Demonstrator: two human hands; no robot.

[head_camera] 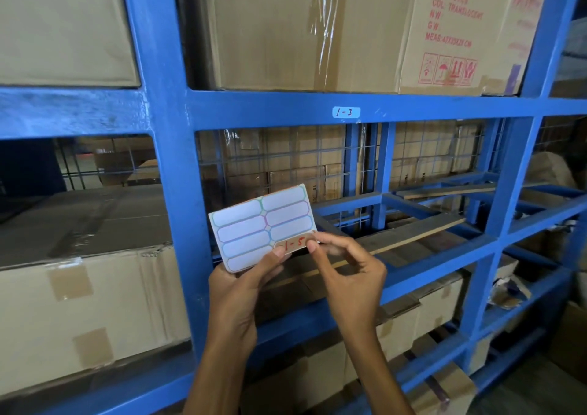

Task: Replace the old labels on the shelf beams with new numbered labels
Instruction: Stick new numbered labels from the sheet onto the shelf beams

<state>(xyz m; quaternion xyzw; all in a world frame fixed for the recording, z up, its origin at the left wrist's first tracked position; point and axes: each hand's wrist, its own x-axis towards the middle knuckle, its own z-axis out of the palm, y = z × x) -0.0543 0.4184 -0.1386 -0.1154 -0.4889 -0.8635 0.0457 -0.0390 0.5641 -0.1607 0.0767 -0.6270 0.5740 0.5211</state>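
My left hand [241, 287] holds a white sheet of blank labels [254, 227] by its lower edge, in front of the blue shelf rack. My right hand [346, 271] pinches the label marked "1-5" in red [293, 243] at the sheet's lower right corner, thumb and forefinger on its right end. Whether that label is lifted off the sheet I cannot tell. Above, a white label reading "1-3" [346, 112] is stuck on the blue horizontal beam [270, 109].
A blue upright post [165, 129] stands just left of my hands. Cardboard boxes [286, 27] fill the shelf above and the bays to the left and below. Behind the sheet is a bay with wire mesh [286, 157] and loose wooden slats [413, 233].
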